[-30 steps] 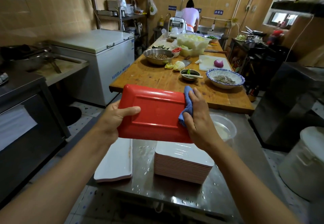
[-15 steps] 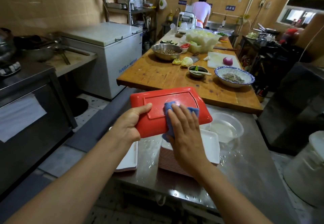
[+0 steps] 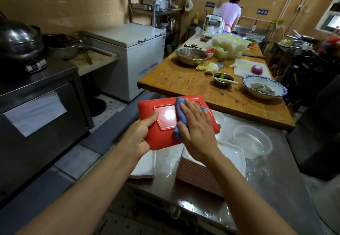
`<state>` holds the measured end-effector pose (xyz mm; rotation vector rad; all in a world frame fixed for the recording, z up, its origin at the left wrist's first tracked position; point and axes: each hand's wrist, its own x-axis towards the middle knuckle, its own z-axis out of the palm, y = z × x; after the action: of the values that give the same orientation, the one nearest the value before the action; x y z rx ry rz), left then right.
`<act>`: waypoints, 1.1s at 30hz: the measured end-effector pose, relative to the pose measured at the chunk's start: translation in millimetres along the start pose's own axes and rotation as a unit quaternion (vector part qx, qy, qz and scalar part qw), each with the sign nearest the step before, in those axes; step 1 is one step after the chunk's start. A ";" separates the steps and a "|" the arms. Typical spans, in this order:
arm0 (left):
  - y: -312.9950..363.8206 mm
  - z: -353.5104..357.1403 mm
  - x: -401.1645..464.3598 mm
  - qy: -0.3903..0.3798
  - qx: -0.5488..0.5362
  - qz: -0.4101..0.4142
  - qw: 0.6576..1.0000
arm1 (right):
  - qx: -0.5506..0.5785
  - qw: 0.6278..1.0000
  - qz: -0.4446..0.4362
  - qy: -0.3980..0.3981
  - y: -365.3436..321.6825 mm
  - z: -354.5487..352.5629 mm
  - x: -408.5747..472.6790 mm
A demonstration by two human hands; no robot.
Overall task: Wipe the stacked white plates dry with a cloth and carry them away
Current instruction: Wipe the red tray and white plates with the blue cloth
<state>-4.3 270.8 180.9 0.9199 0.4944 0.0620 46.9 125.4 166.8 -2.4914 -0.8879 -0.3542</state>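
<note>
My left hand [image 3: 139, 133] grips the near left edge of a rectangular plate [image 3: 165, 114] held red underside up above the steel counter. My right hand [image 3: 197, 130] lies flat on that underside and presses a blue cloth [image 3: 179, 117] against it. Under my right wrist stands a tall stack of white plates [image 3: 230, 159] with pink edges. A smaller pile of white plates [image 3: 145, 166] lies to its left, partly hidden by my left forearm.
The wet steel counter [image 3: 272, 183] also carries a clear plastic tub [image 3: 253, 143] with water. Beyond it a wooden table [image 3: 180, 81] holds bowls, vegetables and a cutting board. A white chest freezer [image 3: 136, 51] stands left; a person works at the far end.
The plate has tipped from upright to nearly flat, red underside up. My right hand with the cloth has slid from the plate's right edge onto its middle.
</note>
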 end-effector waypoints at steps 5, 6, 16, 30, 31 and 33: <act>7.4 -19.3 1.9 0.022 0.005 0.013 1.000 | 0.110 0.990 0.069 0.047 24.8 3.1 2.9; 8.7 -23.0 2.2 0.025 0.004 0.013 1.000 | 0.135 0.985 0.093 0.059 26.5 6.4 2.9; 20.5 -63.0 4.8 0.075 0.001 0.017 0.997 | 0.200 0.958 0.170 0.112 22.3 22.2 9.2; -34.4 -125.6 39.0 0.027 0.713 0.353 0.605 | 0.288 0.943 0.165 0.024 -10.9 49.8 -8.5; -39.8 -129.6 40.8 0.008 0.741 0.347 0.575 | 0.288 0.943 0.167 0.018 -11.0 52.2 -9.9; -48.5 -135.1 43.5 -0.017 0.794 0.318 0.517 | 0.285 0.943 0.174 0.013 -10.7 55.9 -12.5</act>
<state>-32.1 353.3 58.7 2.9403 -0.0260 0.2837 35.1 154.6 117.8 -2.0345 -0.4362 -0.0026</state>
